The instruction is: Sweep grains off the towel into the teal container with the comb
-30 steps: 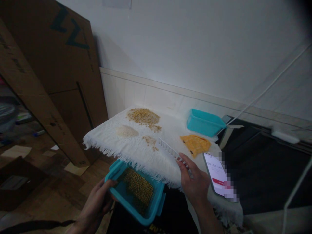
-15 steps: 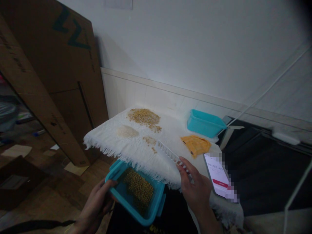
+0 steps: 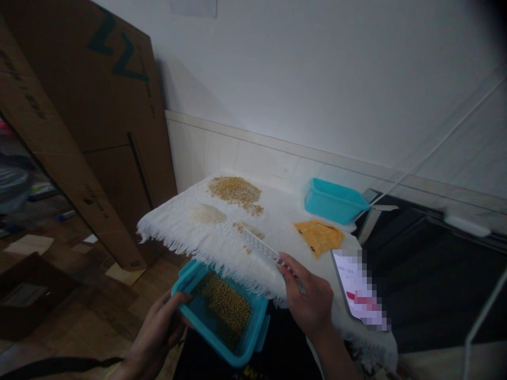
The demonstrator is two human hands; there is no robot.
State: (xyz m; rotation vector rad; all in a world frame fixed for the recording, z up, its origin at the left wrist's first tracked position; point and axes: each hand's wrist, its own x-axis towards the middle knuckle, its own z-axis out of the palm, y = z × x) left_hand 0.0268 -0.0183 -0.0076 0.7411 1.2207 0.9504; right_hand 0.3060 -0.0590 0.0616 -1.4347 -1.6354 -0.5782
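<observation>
Left hand (image 3: 158,330): your fingers are curled tight over the near-left rim of the teal tub (image 3: 182,281). You hold the tub just below the front fringe of the white cloth (image 3: 206,240), its far edge tucked under the fringe, tilted. A layer of yellow-green beans (image 3: 225,306) lies inside it.

Right hand (image 3: 311,303): closed around one end of a white toothed strip (image 3: 261,247), above the cloth's front edge. The strip runs slantwise over the front part of the cloth, and its free end reaches a small scatter of beans (image 3: 247,228) near the cloth's middle. Contact with the scatter cannot be told.

Also on the cloth:
- large bean pile (image 3: 234,188), at the back;
- small white heap (image 3: 208,214), left of middle;
- orange pouch (image 3: 320,235), right of middle;
- second teal tub (image 3: 335,199), back right corner;
- phone (image 3: 358,290), lit screen up, front right corner.

A cardboard box (image 3: 79,121) leans to the left of the cloth.
</observation>
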